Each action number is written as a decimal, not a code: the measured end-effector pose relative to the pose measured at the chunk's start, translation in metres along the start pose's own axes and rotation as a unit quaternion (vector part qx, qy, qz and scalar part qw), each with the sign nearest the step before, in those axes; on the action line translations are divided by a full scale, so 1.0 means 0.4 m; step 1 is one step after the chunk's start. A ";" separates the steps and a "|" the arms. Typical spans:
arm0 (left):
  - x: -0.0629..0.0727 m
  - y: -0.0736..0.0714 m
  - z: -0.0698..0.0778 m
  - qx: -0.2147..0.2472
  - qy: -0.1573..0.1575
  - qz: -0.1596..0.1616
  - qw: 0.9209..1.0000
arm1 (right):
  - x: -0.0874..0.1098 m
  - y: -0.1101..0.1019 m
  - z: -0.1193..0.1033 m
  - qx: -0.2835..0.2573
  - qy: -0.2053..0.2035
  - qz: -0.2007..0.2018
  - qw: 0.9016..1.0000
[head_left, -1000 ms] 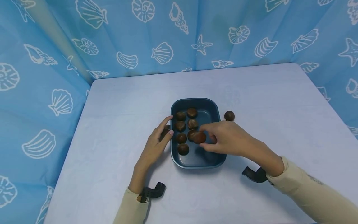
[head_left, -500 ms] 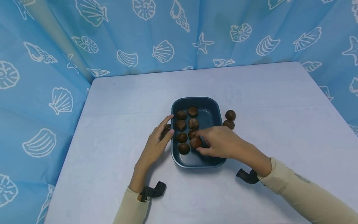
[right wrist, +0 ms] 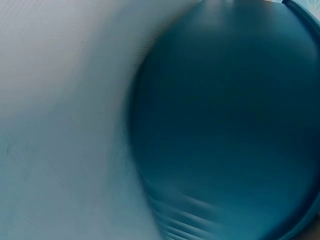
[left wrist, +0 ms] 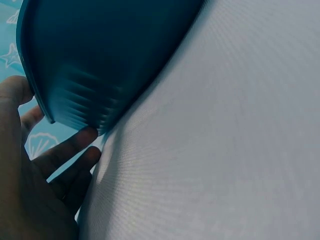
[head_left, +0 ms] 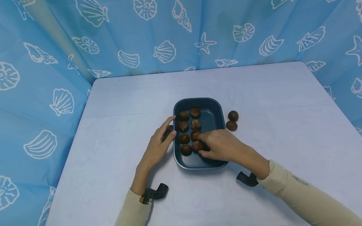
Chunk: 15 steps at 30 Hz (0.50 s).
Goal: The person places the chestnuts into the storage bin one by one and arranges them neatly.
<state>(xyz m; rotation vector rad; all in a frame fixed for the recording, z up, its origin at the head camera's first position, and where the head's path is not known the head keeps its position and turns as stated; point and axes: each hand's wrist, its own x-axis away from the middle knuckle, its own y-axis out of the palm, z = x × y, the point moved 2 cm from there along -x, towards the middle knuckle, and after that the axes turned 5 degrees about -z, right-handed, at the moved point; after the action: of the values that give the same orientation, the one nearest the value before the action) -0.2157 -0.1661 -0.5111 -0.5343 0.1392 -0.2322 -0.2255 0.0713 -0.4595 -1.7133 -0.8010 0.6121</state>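
Note:
My right hand (head_left: 222, 145) reaches over the right rim of a dark blue tub (head_left: 200, 165). Its thumb and fingers pinch a brown chestnut (head_left: 197, 146) low in the tub, at the near end of the second row. Several more chestnuts (head_left: 183, 126) stand in two columns along the tub's left side. My left hand (head_left: 157, 144) rests at the tub's left wall, with thumb and forefinger on the rim. In the left wrist view, straight fingers (left wrist: 67, 150) touch the tub's ribbed outer wall. The right wrist view shows mostly the tub's outside.
Two loose chestnuts (head_left: 232, 121) lie on the white tablecloth (head_left: 271, 103) just right of the tub. A blue curtain (head_left: 181, 31) with white shells hangs behind and to the sides. A black camera mount (head_left: 159, 191) sits at each wrist.
My right hand has lowered the chestnut from above the tub to the near end of the second row, moving slightly left and nearer. The left hand stays put.

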 end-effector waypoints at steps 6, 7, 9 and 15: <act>-0.002 0.001 0.003 -0.004 -0.001 0.003 1.000 | -0.002 0.005 0.002 0.012 0.000 -0.002 1.000; -0.002 0.001 0.003 -0.004 -0.001 0.003 1.000 | -0.002 0.006 0.002 0.014 0.001 -0.003 1.000; -0.002 0.001 0.003 -0.003 0.001 0.004 1.000 | -0.002 0.007 0.002 0.018 0.004 -0.007 1.000; 0.000 0.006 -0.002 0.002 0.003 0.004 1.000 | 0.001 0.011 0.000 0.028 0.008 -0.013 0.999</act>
<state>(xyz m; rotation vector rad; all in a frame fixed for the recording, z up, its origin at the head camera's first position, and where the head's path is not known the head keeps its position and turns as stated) -0.2156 -0.1645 -0.5131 -0.5281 0.1471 -0.2258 -0.2243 0.0709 -0.4639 -1.6518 -0.7865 0.5973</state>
